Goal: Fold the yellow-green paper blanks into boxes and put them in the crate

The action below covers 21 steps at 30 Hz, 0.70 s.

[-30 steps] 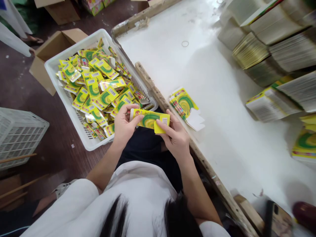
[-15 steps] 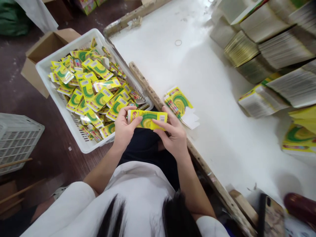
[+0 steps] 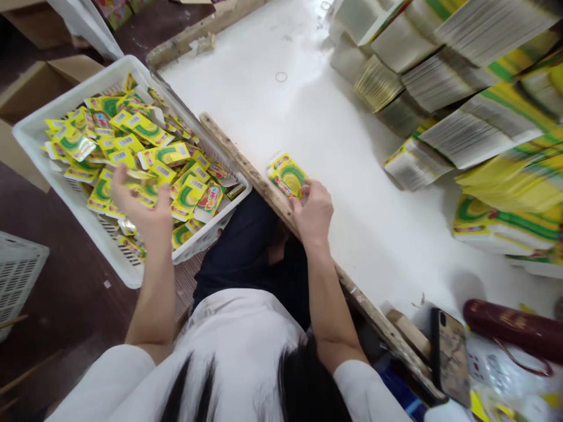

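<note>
My left hand (image 3: 143, 208) is over the white plastic basket (image 3: 33, 132), slightly blurred, with its fingers spread and nothing held in them. Beneath it lie many small yellow-and-green cartons (image 3: 152, 129), heaped loosely. On the white tabletop, my right hand (image 3: 314, 214) has its thumb and fingers closed on the near end of a small stack of flat yellow cartons (image 3: 287, 174). The fingers cover that end, so I cannot tell how many cartons they grip.
Bundled stacks of flat cartons (image 3: 466, 132) stand at the right. A phone (image 3: 449, 354), a dark red flask (image 3: 510, 325) and a wooden block (image 3: 409, 334) lie at the lower right. A wooden strip (image 3: 237, 158) edges the table beside the basket. A cardboard box (image 3: 26, 102) stands behind the basket.
The carton held between both hands has left them. My left hand has moved left over the basket and opened. My right hand has moved onto the flat cartons. The view has shifted right.
</note>
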Motion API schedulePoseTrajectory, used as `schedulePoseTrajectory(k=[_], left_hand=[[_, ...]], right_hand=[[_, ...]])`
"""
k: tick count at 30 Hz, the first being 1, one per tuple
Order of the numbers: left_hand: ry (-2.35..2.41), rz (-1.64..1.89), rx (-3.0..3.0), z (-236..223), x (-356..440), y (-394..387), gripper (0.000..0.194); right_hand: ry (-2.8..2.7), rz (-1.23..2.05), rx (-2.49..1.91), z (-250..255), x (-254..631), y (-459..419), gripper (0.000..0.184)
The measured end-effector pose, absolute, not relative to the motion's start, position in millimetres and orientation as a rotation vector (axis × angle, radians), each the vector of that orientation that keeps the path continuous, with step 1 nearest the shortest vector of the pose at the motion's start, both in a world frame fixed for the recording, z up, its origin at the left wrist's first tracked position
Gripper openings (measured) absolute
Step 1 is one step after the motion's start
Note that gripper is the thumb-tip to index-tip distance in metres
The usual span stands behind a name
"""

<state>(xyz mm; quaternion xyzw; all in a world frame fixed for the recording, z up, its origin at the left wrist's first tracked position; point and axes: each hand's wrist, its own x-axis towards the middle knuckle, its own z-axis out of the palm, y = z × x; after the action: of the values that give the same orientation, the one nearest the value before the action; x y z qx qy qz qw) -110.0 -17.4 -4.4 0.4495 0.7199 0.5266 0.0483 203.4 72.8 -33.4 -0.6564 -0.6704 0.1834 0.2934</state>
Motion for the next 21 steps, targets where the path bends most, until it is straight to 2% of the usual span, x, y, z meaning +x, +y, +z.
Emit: schedulePoseTrajectory(k=[2,4,11,14,17,21], left_hand=[[2.239,1.598,1.432,-8.8,-72.9,-16.9,0.07],[2.212,1.516,1.506,-15.0,-49.1,-12.1,0.069],[2.52,1.034,1.489,-23.9,-86.8,5.3,0.088],[2.46,0.831,1.7,-21.3,-79.4,6.7,0.076],[2.29,0.467,1.847,-35.8,-58.0,10.4,0.057],[2.325,0.22,1.79,-65.9,-66.5,27.7,0.062]], right_hand=[[-1.72,0.449,-1.723,-32.9,203.6,70.5,0.044],[-1.626,0.461,-1.705,-32.4,207.4,68.6,0.044],[-1.657,0.556,-1.827,-38.7,219.1,67.6,0.04],[-1.752,0.468,-1.827,-38.2,216.3,65.9,0.044],[-1.809,0.459,-1.834,-34.1,214.4,64.6,0.042],[-1.793,0.456,-1.825,-31.8,214.8,63.2,0.041]])
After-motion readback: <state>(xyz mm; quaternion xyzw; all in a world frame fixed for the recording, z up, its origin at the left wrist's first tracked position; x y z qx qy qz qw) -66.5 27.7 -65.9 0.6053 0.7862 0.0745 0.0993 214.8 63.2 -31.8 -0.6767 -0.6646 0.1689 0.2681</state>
